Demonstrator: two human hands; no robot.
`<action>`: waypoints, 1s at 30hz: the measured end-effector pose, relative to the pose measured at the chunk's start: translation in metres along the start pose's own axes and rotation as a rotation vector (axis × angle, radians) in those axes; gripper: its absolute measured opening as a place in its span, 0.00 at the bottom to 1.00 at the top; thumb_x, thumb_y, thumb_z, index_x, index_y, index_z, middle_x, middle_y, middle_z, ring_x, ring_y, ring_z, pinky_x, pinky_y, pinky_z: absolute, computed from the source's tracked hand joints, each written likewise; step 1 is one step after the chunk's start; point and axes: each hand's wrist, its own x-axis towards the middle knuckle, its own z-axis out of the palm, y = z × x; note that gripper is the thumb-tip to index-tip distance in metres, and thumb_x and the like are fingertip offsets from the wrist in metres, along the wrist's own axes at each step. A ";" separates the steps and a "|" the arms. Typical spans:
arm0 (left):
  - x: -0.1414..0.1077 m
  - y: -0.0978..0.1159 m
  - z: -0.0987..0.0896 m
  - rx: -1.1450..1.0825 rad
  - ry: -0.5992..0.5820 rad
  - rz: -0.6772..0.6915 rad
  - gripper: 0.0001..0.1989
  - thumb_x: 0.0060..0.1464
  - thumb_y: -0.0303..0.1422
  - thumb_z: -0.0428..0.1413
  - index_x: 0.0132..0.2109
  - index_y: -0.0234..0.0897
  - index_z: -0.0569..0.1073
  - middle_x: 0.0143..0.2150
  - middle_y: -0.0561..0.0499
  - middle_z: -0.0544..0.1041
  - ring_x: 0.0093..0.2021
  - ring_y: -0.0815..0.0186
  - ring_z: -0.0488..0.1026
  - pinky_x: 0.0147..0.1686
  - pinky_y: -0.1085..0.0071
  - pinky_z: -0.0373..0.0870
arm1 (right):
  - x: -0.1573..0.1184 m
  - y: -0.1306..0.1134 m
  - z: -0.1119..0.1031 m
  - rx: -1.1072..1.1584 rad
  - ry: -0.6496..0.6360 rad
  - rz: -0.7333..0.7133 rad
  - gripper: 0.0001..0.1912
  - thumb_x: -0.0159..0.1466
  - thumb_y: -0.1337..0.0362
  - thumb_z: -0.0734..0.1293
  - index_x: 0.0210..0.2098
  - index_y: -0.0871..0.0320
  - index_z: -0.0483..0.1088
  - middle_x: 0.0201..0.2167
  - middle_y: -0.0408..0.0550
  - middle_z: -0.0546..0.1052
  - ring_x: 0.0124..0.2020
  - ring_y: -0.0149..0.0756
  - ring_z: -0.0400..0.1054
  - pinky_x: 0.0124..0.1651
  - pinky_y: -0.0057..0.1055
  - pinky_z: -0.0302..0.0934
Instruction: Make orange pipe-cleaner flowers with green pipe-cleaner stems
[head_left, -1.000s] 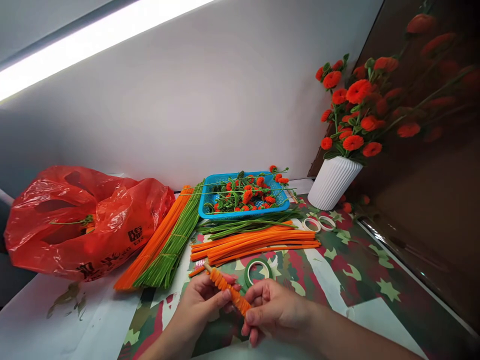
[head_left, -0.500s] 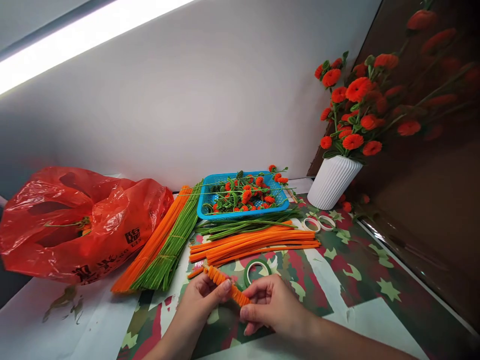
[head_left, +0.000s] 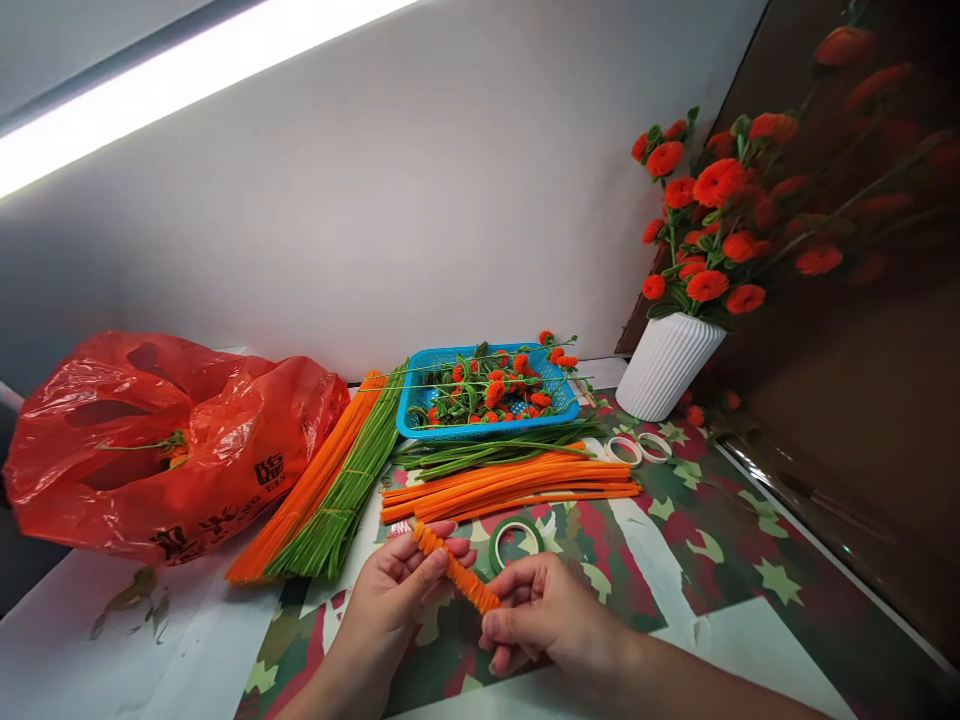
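1. In the head view, a person is working with two bare hands over a surface (head_left: pixel 739 545) with a camouflage-patterned cover and pale sheets.
2. The left hand (head_left: pixel 394 590) is pinching a fuzzy orange coil (head_left: pixel 456 572) near its upper end, its grip closing between thumb and fingers.
3. The right hand (head_left: pixel 551 610) is grasping the lower end of that coil, thumb against curled fingers.
4. The coil is slanting down from left to right between the hands, on the near side of a round green tape roll (head_left: pixel 494 550).
5. Beyond the roll, loose fuzzy orange stems (head_left: pixel 517 482) are lying crosswise, with dark green stems (head_left: pixel 480 456) just behind them and two white tape rings (head_left: pixel 639 454) beside their right end.
6. Farther back, a blue plastic mesh basket (head_left: pixel 487 433) is holding small orange-red flowers with green stems.
7. To the left, long orange (head_left: pixel 311 480) and green bundles (head_left: pixel 341 505) are leaning beside a glossy red plastic bag (head_left: pixel 251 425).
8. At the far right, a ribbed white vase (head_left: pixel 670 365) is carrying orange-red fuzzy flowers (head_left: pixel 718 183).
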 end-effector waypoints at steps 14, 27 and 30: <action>-0.004 0.000 0.007 0.067 0.143 0.016 0.22 0.26 0.39 0.71 0.31 0.31 0.77 0.26 0.47 0.80 0.32 0.59 0.79 0.32 0.71 0.76 | 0.004 0.018 -0.005 -0.525 0.266 -0.497 0.11 0.52 0.60 0.72 0.32 0.61 0.78 0.25 0.48 0.76 0.24 0.35 0.70 0.29 0.30 0.64; -0.009 -0.009 -0.005 0.209 -0.302 -0.006 0.18 0.38 0.41 0.68 0.36 0.34 0.80 0.31 0.44 0.81 0.33 0.57 0.78 0.36 0.65 0.74 | 0.001 -0.001 -0.009 0.151 -0.311 0.094 0.23 0.43 0.60 0.78 0.32 0.65 0.68 0.21 0.45 0.76 0.16 0.24 0.68 0.26 0.24 0.65; -0.006 -0.010 -0.009 0.220 -0.321 -0.018 0.17 0.36 0.40 0.69 0.34 0.34 0.80 0.30 0.44 0.81 0.30 0.60 0.77 0.32 0.68 0.73 | 0.003 0.003 -0.008 0.122 -0.294 0.041 0.25 0.42 0.60 0.78 0.32 0.65 0.66 0.20 0.45 0.76 0.16 0.25 0.68 0.25 0.24 0.64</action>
